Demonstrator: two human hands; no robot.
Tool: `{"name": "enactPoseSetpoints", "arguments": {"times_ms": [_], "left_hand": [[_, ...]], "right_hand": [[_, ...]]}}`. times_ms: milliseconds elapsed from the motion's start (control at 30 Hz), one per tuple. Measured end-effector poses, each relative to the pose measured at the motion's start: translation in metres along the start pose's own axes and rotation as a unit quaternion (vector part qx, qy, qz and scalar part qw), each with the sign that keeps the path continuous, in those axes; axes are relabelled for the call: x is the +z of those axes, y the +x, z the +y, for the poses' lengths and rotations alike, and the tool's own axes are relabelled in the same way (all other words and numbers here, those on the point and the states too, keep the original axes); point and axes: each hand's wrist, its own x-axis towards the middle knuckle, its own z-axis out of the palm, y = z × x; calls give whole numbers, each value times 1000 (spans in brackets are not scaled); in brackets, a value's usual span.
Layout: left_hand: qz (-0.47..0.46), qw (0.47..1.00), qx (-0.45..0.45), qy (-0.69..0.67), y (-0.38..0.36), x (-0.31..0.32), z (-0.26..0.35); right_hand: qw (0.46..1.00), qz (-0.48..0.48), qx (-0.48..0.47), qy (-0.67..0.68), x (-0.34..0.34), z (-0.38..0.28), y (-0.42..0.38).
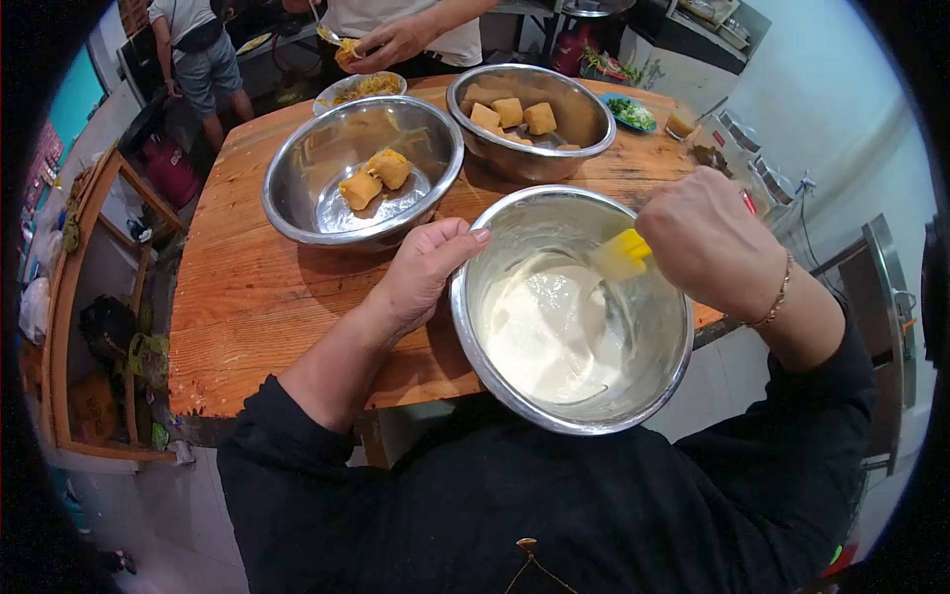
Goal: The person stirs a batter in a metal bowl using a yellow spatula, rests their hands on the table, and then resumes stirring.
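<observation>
A steel mixing bowl [683, 342] tilts toward me at the table's front edge, with smooth, creamy white batter [549, 317] inside. My left hand [427, 265] is closed on its left rim, thumb over the edge. Held in my right hand [708, 238], a yellow spatula [621, 255] reaches into the bowl above the batter, its end blurred. Just beyond my left hand stands a second steel bowl [287, 213] with two filled fried tofu pieces [376, 178]. Farther back, a third steel bowl [601, 139] holds several fried tofu cubes [508, 112].
The wooden table [237, 327] has rounded edges. At its far side a person's hand [391, 45] holds food near a plate of shredded filling [371, 87]. A blue plate of chopped greens [633, 114] and a glass [681, 124] stand back right. Another person [198, 49] stands behind.
</observation>
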Motion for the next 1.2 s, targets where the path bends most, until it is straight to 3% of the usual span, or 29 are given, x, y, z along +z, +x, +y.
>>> {"name": "enactPoseSetpoints", "arguments": {"times_ms": [233,333,433,533,767,967,1100,1200], "left_hand": [[8,1000,10,5,3,-6,-7],[17,1000,18,-3,1,2,-6],[9,1000,14,-2,0,1,-4],[5,1000,3,-2,0,0,-2],[0,1000,-6,-10,2,0,-1],[-15,1000,-7,-19,3,-3,-1],[-16,999,-15,-27,1,-1,1],[-36,999,-11,-18,3,-8,-1]], "right_hand": [[957,-264,-43,115,-16,-7,-25],[920,-210,-139,302,-1,-6,-28],[916,-126,-59,376,14,-19,-18],[976,-38,23,213,18,-7,-15],[971,-164,-46,169,-1,0,-45],[986,69,22,151,50,-15,-11],[971,4,-58,232,32,-34,-19],[970,-72,-74,220,5,-20,-40]]}}
